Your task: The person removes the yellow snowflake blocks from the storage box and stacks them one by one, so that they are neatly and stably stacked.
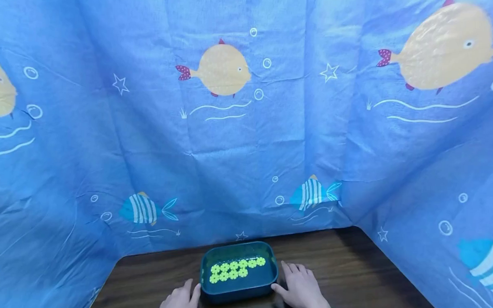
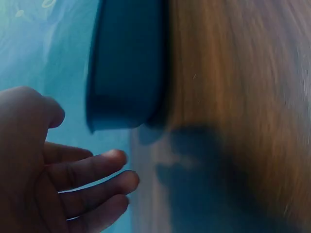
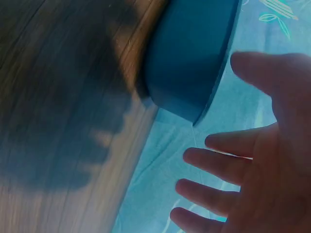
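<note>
A dark teal rectangular tray (image 1: 237, 295) with raised walls lies on the wooden table. On its floor, several yellow-green flower-shaped pieces (image 1: 234, 265) form two rows, the back row reaching farther right. My left hand (image 1: 180, 300) is beside the tray's left end, fingers loosely extended and holding nothing. At the opposite end is my right hand (image 1: 301, 289), its fingers spread and its thumb close to the rim. Both wrist views show the outside of the tray's wall (image 2: 129, 63) near the hands; whether either thumb touches it, I cannot tell.
A dark brown wooden table (image 1: 340, 266) extends to both sides of the tray. Blue fabric (image 1: 229, 171) printed with fish, stars and bubbles hangs behind the table and along its left and right sides, meeting the back edge just beyond the tray.
</note>
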`<move>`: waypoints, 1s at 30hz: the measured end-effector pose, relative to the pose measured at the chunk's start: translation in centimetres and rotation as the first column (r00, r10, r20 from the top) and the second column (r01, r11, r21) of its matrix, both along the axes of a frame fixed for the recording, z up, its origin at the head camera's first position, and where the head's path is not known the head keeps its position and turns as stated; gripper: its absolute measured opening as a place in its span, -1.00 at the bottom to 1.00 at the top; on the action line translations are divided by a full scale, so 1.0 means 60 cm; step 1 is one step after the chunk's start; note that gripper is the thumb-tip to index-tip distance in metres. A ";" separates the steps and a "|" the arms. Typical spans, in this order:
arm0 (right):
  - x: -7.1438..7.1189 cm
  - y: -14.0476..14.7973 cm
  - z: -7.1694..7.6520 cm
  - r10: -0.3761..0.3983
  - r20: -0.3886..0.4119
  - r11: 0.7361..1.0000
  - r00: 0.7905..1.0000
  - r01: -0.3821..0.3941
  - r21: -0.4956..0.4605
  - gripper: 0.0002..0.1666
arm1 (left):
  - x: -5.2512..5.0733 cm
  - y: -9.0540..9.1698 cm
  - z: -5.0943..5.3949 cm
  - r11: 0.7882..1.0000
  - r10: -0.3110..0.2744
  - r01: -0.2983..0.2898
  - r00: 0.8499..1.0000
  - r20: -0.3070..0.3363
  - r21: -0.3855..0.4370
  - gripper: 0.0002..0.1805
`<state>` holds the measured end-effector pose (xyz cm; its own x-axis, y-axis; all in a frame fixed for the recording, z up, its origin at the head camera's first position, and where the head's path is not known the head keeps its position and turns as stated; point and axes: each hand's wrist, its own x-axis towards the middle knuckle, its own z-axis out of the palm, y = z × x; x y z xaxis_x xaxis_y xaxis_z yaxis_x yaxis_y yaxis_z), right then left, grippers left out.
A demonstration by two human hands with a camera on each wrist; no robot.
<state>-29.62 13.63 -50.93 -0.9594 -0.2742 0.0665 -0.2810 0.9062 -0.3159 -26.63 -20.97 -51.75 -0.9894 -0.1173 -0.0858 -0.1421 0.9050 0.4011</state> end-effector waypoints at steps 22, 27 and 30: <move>-0.016 -0.029 -0.016 -0.043 0.077 0.999 0.996 0.045 -0.027 -0.06 | -0.038 0.040 -0.032 0.981 0.100 -0.083 0.991 -0.087 0.176 -0.64; -0.018 -0.029 -0.017 -0.038 0.106 0.998 0.994 0.042 -0.036 -0.04 | -0.038 0.043 -0.043 0.979 0.111 -0.094 0.990 -0.084 0.182 -0.53; -0.020 -0.029 -0.019 -0.030 0.112 0.998 0.993 0.036 -0.047 -0.05 | -0.040 0.044 -0.052 0.977 0.125 -0.107 0.988 -0.089 0.187 -0.51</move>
